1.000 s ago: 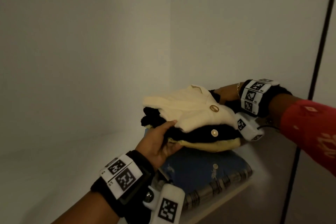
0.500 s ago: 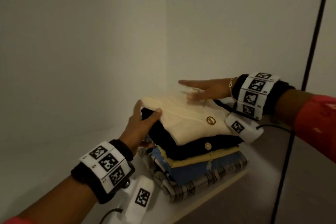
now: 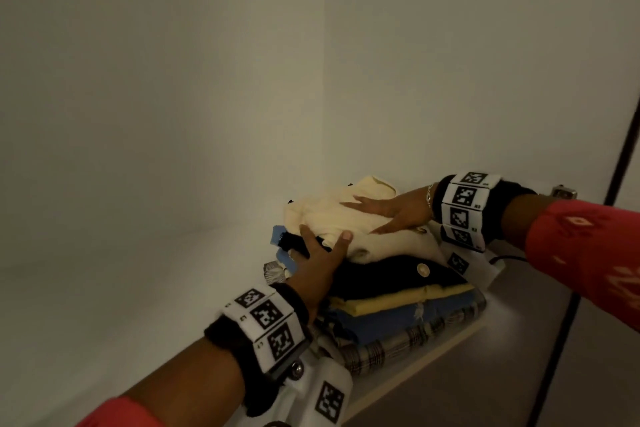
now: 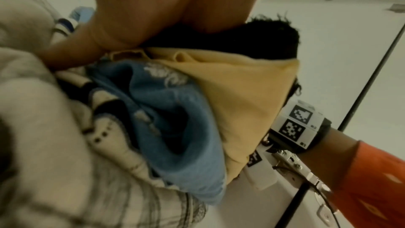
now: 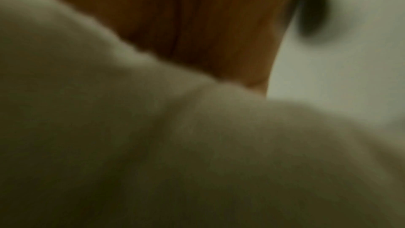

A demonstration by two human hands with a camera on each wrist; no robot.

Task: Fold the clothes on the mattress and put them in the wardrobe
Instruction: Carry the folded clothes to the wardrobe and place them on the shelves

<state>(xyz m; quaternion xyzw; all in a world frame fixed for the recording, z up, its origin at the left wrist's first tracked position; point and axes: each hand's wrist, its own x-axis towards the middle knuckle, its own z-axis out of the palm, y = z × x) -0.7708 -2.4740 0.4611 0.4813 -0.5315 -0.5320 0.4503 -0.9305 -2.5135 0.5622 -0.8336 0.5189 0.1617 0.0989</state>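
since 0.5 s ago right hand [image 3: 398,210] dropped flat, fingers straight, onto cream cardigan [image 3: 349,218]; left hand [image 3: 320,262], open, braces the stack's side beneath. press evenly, square edges.

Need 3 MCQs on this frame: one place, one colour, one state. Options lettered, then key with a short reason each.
1. Where does the pile of folded clothes sit?
A. In the far right corner of the wardrobe shelf
B. Hung on a rail
C. On the floor

2. What colour is the garment directly under the cream top?
A. Red
B. Black
C. Green

3. How does the right hand lie?
A. Curled in a fist above the pile
B. Pinching a button
C. Flat on the cream top, fingers straight

Key:
1 A: the pile rests on the shelf where the back and side walls meet.
2 B: the black garment with a pale button lies just under it.
3 C: the head view shows the palm down on the cloth with the fingers spread.
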